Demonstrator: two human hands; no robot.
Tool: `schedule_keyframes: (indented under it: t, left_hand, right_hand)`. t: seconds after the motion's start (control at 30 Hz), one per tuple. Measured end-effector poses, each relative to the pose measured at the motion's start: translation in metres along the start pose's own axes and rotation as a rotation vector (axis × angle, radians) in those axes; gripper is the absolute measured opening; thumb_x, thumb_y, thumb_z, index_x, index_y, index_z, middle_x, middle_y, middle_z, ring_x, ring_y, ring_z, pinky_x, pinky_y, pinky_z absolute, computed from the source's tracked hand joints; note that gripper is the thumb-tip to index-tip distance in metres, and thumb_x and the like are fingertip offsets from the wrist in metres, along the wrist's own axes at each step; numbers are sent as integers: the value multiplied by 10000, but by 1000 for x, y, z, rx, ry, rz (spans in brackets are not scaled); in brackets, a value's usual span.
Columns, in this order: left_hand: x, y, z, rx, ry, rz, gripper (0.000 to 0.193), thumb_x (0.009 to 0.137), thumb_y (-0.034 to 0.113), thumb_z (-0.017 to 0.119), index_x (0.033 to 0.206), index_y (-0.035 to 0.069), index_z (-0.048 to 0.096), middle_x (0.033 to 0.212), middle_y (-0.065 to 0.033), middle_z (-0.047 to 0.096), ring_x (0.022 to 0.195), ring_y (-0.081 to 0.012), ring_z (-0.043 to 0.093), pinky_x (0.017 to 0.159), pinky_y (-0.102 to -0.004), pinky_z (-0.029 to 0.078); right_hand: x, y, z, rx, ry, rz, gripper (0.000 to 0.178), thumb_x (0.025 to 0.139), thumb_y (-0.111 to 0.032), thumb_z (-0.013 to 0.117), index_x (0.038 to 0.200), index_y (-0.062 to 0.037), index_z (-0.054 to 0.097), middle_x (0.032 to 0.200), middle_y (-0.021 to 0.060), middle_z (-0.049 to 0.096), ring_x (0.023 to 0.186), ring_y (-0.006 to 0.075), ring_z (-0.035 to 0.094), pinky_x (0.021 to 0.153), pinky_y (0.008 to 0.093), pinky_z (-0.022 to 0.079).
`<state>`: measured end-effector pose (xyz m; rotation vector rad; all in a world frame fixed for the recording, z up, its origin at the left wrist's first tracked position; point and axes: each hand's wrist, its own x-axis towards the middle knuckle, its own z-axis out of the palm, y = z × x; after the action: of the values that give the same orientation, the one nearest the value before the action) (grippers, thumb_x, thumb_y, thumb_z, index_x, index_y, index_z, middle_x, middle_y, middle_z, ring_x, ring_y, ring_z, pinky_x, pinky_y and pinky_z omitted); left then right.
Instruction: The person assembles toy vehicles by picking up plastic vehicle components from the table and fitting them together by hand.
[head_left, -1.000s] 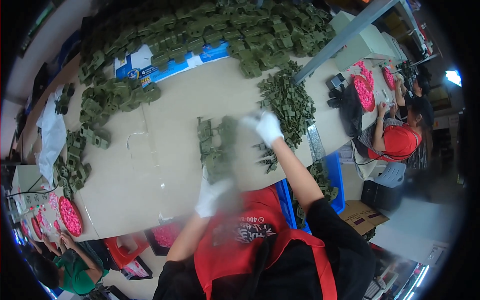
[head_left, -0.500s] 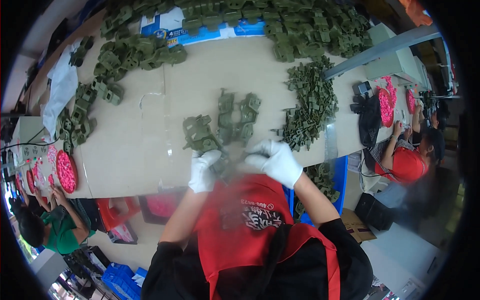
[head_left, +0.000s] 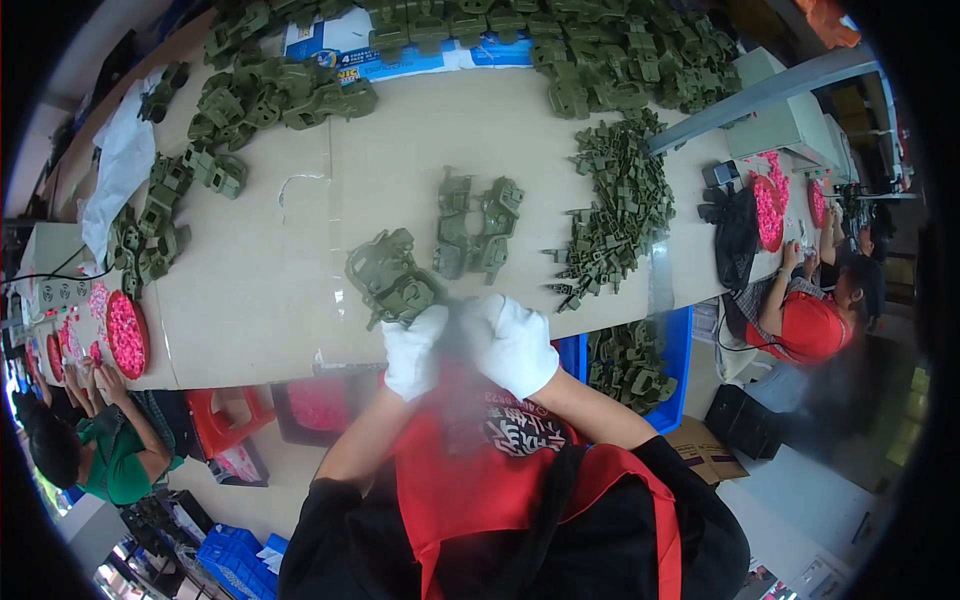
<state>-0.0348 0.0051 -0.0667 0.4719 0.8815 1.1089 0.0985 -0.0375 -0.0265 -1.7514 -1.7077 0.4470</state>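
Green plastic parts (head_left: pixel 392 280) lie in a small cluster at the near edge of the surface (head_left: pixel 250 300), touching the left hand (head_left: pixel 415 350). Both hands wear white gloves and meet at that edge, the right hand (head_left: pixel 510 345) just beside the left. The spot between them is blurred, so I cannot tell whether either one grips a piece or how far the fingers are spread.

Just beyond the cluster sits a second group of about four larger green pieces (head_left: pixel 478 225). To its right is a loose heap of small green pieces (head_left: pixel 615 205), too many to count. A long bank of bulkier green parts (head_left: pixel 600 50) runs along the far edge, and more of them curve down the left side (head_left: pixel 160 215). One white bag (head_left: pixel 120 170) lies at the left end.

Below the surface on the right stands one blue bin (head_left: pixel 670 400) holding more green parts. Two other people sit at the ends: one in green (head_left: pixel 110 460) at lower left beside a round tray of pink bits (head_left: pixel 125 335), one in red (head_left: pixel 810 325) at right near two pink trays (head_left: pixel 768 212).
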Motion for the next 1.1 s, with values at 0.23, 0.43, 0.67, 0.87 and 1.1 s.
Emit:
schedule_keyframes:
  t: [0.23,0.43,0.67,0.87,1.1]
  left_hand:
    - [-4,5,-5,307,-23,50,413,740,-96,503,1132,30,534,1006,-69,597,901,-195,607,826,-343,511]
    - [3,5,2,34,74,-131,422,722,-98,497,1126,21,533,997,-74,597,877,-198,607,818,-346,513]
    - [9,29,20,251,6,-81,423,701,-62,516,1114,24,532,1030,-73,573,942,-203,589,878,-360,487]
    - [29,22,-3,-126,-46,-245,381,766,55,616,1144,17,579,973,-90,644,837,-185,623,716,-288,501]
    - [33,41,-3,-27,-19,-153,475,854,185,652,1278,57,480,1104,-87,589,919,-221,604,821,-408,534]
  right_hand:
    - [1,12,9,-60,-53,-52,219,762,-151,594,970,-88,622,806,81,611,641,281,620,495,405,512]
    - [-6,0,6,-229,-125,-199,157,725,-168,616,875,-126,635,831,57,607,757,235,620,492,348,493]
    - [26,6,-4,260,-53,104,59,824,-134,652,815,-82,625,746,91,642,657,319,625,598,393,526]
    - [76,17,-31,712,-630,769,271,767,-151,747,978,-3,662,817,73,697,681,116,633,618,277,517]
    - [85,134,49,-108,-69,816,517,822,-279,703,1221,15,556,1037,160,686,924,235,669,793,342,520]
